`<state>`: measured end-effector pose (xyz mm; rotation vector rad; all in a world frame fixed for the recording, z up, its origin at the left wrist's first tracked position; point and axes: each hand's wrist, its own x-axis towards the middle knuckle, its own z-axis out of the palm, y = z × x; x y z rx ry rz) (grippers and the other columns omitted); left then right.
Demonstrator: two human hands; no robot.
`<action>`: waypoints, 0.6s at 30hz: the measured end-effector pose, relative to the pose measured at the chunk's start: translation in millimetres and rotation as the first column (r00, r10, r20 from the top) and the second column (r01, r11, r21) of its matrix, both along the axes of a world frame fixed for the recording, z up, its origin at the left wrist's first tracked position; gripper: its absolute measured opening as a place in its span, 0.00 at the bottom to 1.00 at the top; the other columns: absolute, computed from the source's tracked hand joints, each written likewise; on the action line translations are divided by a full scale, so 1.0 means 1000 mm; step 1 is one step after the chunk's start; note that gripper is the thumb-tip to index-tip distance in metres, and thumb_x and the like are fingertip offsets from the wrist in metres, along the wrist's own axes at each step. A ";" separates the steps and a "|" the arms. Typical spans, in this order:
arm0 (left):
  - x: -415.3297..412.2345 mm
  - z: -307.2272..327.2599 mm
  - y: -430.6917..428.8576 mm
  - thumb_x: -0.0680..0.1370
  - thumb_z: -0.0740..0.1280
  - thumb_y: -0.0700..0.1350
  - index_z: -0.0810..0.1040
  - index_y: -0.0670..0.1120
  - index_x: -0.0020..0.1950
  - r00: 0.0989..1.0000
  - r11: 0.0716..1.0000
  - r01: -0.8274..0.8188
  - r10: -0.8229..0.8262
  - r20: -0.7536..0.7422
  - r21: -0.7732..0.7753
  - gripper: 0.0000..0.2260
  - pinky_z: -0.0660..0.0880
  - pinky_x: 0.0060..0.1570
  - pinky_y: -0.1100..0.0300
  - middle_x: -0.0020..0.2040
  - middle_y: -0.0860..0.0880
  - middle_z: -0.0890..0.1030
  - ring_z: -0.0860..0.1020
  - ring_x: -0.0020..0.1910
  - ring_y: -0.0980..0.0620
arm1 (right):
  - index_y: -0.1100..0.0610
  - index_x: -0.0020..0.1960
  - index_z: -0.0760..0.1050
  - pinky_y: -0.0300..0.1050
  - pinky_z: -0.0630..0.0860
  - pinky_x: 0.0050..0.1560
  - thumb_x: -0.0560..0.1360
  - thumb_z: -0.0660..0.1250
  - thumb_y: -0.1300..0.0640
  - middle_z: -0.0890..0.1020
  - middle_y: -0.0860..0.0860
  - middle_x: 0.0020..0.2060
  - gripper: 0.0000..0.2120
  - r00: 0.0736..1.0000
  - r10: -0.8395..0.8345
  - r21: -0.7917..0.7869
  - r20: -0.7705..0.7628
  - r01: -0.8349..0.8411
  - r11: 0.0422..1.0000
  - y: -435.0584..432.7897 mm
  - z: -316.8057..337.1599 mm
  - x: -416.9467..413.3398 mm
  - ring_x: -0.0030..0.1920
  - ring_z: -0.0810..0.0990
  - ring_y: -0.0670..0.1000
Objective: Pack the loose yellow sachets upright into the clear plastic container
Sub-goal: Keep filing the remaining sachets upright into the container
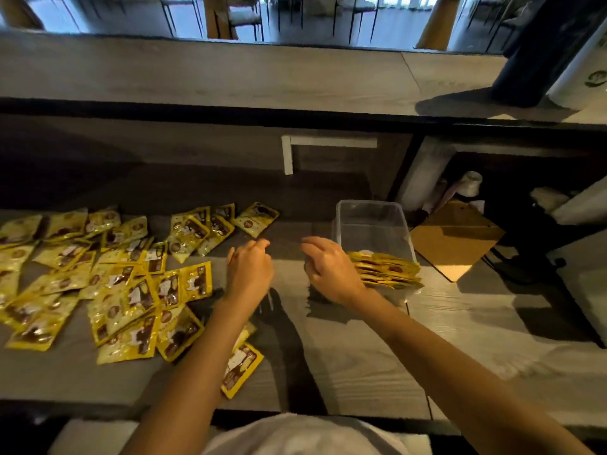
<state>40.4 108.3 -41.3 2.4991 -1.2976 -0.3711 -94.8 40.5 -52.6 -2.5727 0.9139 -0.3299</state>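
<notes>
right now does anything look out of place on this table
One yellow sachet lies alone near the table's front edge, partly under the left forearm, apart from the loose pile. The packed sachets crowd the container's near end.

No text, brand or number can be read. Brown and white printing is seen on the yellow sachets (138, 297) spread over the table (345, 382), but it is too blurred for any letter to be made out. A dark green mark is printed on the white roll (578, 77) at the upper right; it is cut off by the edge and cannot be deciphered.
</notes>
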 end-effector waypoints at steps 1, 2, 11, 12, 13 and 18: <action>0.008 -0.009 0.017 0.80 0.55 0.37 0.70 0.43 0.68 0.998 0.998 -0.058 0.058 -0.003 0.033 0.17 0.66 0.65 0.51 0.66 0.42 0.74 0.72 0.65 0.42 | 0.62 0.66 0.70 0.48 0.63 0.69 0.77 0.59 0.62 0.72 0.58 0.68 0.18 0.995 0.088 0.027 -0.036 -0.087 0.996 0.011 -0.008 0.011 0.68 0.69 0.57; 0.015 -0.018 0.034 0.80 0.56 0.37 0.71 0.42 0.67 0.994 0.992 -0.108 0.109 -0.019 0.063 0.17 0.68 0.63 0.51 0.66 0.41 0.74 0.72 0.64 0.42 | 0.61 0.68 0.69 0.48 0.63 0.70 0.77 0.58 0.62 0.70 0.58 0.69 0.19 0.981 0.174 0.067 -0.083 -0.169 0.983 0.022 -0.016 0.021 0.69 0.68 0.58; 0.042 -0.076 0.123 0.81 0.55 0.40 0.59 0.46 0.75 0.945 0.900 -0.260 0.312 -0.102 0.350 0.22 0.56 0.74 0.47 0.77 0.42 0.53 0.54 0.76 0.41 | 0.56 0.75 0.57 0.50 0.54 0.74 0.78 0.57 0.60 0.57 0.56 0.76 0.26 0.686 0.617 0.235 -0.385 -0.574 0.784 0.083 -0.081 0.067 0.76 0.56 0.55; 0.041 -0.078 0.126 0.81 0.54 0.40 0.58 0.46 0.76 0.944 0.898 -0.256 0.312 -0.107 0.359 0.22 0.55 0.74 0.47 0.78 0.43 0.51 0.53 0.76 0.41 | 0.54 0.76 0.55 0.50 0.51 0.75 0.79 0.56 0.59 0.55 0.55 0.77 0.26 0.671 0.610 0.227 -0.421 -0.573 0.788 0.082 -0.084 0.066 0.77 0.53 0.53; 0.040 -0.080 0.129 0.81 0.54 0.40 0.57 0.47 0.76 0.948 0.899 -0.250 0.303 -0.099 0.361 0.23 0.55 0.74 0.47 0.78 0.43 0.50 0.52 0.76 0.41 | 0.53 0.76 0.54 0.50 0.50 0.75 0.80 0.55 0.57 0.53 0.54 0.77 0.26 0.673 0.596 0.223 -0.437 -0.561 0.797 0.079 -0.086 0.065 0.77 0.52 0.53; 0.032 -0.087 0.125 0.80 0.59 0.45 0.58 0.45 0.76 0.963 0.956 -0.177 0.217 -0.158 0.235 0.25 0.55 0.73 0.50 0.78 0.44 0.50 0.52 0.77 0.45 | 0.55 0.74 0.59 0.48 0.50 0.75 0.80 0.55 0.54 0.57 0.54 0.76 0.23 0.782 0.453 0.146 -0.428 -0.434 0.889 0.059 -0.087 0.046 0.77 0.53 0.54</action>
